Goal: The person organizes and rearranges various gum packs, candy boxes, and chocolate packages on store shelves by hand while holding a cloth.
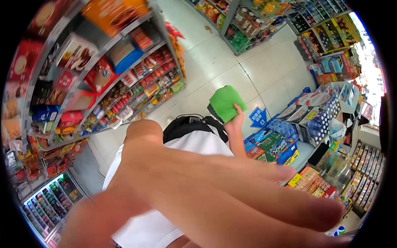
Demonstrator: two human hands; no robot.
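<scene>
My left hand (198, 182) is raised right in front of the camera, large and slightly blurred. Its fingers stretch out to the right, apart, and nothing shows in them. The bent left arm comes up from the left side of my white shirt (202, 142). Lower down, on the right side of my body, my right hand (235, 123) grips a green cloth (224, 101) with a zigzag edge. A dark underside shows along the cloth's left edge. Only the thumb side of that hand shows clearly; the cloth covers the other fingers. Beside it is something black at my waist (186, 128).
Shop shelves (120, 37) with packaged snacks stand at the left. A lit drinks cooler (51, 202) is at the lower left. Boxed goods (275, 144) and packs of bottles (324, 122) line the right. Tiled floor (206, 62) runs between, with a blue floor sticker (258, 117).
</scene>
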